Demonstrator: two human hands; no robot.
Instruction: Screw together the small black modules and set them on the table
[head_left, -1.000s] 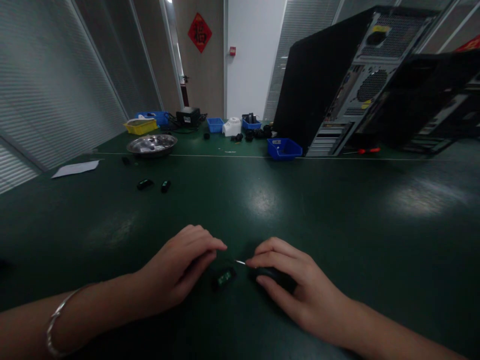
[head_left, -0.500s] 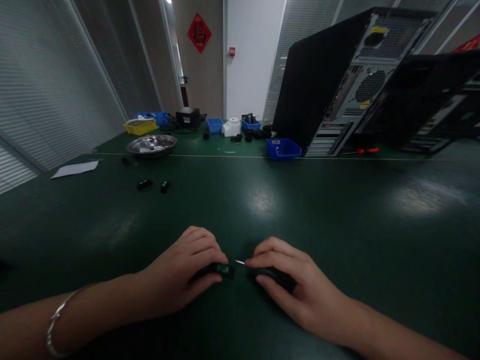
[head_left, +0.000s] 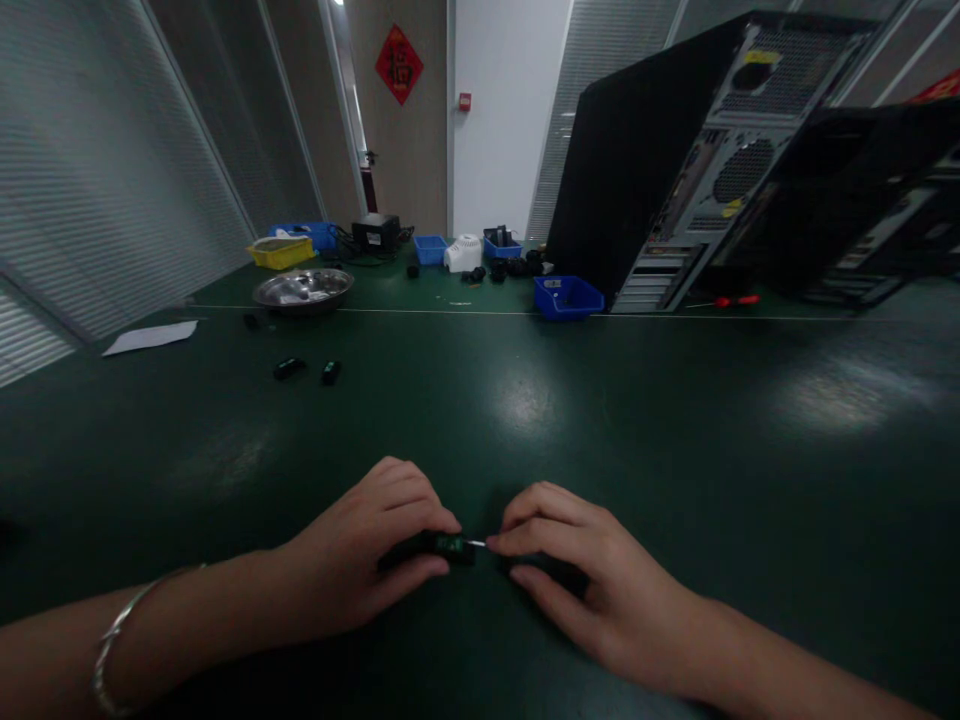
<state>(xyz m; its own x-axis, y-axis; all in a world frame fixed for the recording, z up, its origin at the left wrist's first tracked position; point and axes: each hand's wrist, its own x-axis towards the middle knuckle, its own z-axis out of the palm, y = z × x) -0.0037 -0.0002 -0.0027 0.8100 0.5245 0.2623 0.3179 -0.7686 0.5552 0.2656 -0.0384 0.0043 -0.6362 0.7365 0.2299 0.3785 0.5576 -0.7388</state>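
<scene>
Well, low in the middle of the frame, the left hand point(head_left: 394, 535) pinches a small black part point(head_left: 452, 546) with some green on top. The part's long side runs across the frame, and one end pokes out to the right. Close by that end is the thin metal tip point(head_left: 478, 543) of a dark tool point(head_left: 553, 573), pointing left, with the right hand point(head_left: 589, 555) curled around it. I can't tell if they touch. Farther off, at middle left, lie two black bits point(head_left: 289, 369), then a silver bowl point(head_left: 341, 295).
</scene>
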